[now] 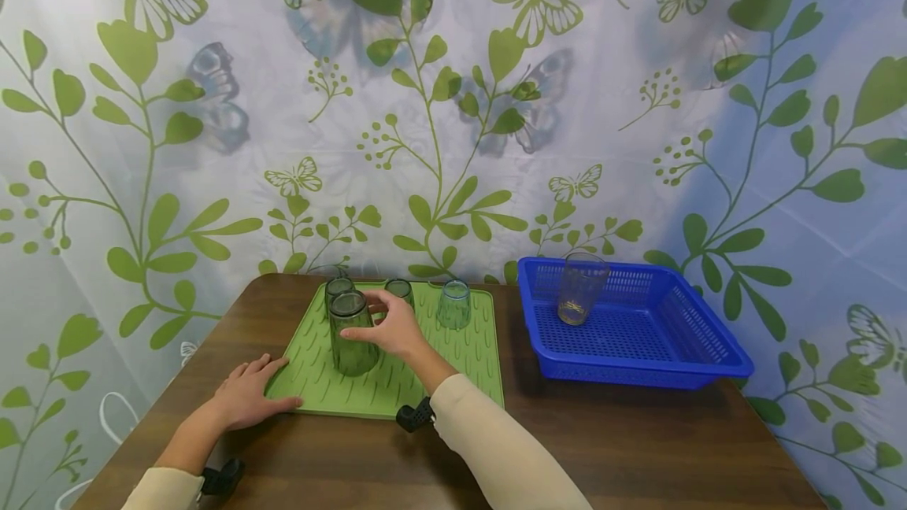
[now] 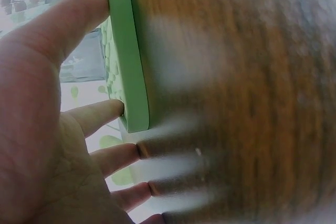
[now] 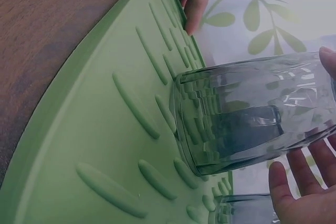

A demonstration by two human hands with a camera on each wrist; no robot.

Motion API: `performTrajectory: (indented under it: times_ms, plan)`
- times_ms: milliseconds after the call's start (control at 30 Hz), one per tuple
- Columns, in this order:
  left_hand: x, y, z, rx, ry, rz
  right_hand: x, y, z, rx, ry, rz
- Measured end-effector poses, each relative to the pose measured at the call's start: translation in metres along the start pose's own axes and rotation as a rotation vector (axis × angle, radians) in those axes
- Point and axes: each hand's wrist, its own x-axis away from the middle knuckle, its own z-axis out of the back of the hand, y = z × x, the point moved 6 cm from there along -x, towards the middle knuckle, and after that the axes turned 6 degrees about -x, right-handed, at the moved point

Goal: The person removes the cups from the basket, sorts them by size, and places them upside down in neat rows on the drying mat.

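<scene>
A tall grey-green glass [image 1: 354,341] stands upside down at the front left of the green drying mat [image 1: 460,368], its rim right at the ridges. My right hand [image 1: 388,327] grips it near its raised base, thumb on the near side and fingers round the far side. In the right wrist view the same glass [image 3: 252,114] shows between thumb and fingertips. My left hand [image 1: 248,396] rests at the mat's front left corner with fingers spread. Its thumb and a fingertip touch the mat's edge [image 2: 126,51] in the left wrist view.
Behind the tall glass are two smaller dark glasses, one at the left [image 1: 338,286] and one further right [image 1: 401,290]. A bluish glass [image 1: 454,307] stands on the mat's right. A blue basket [image 1: 638,372] holds a clear glass [image 1: 583,290]. A patterned curtain [image 1: 453,179] hangs behind the table.
</scene>
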Motion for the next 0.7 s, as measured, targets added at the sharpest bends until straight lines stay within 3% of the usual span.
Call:
performTrajectory:
  times_ms: [400,700]
  plan:
    - [0.013,0.006,-0.006,0.006,0.009,0.022,0.020,-0.001,0.008,-0.059,-0.024,0.024]
    - [0.022,0.012,-0.008,0.013,0.008,0.038,0.044,0.005,0.026,-0.134,-0.012,0.030]
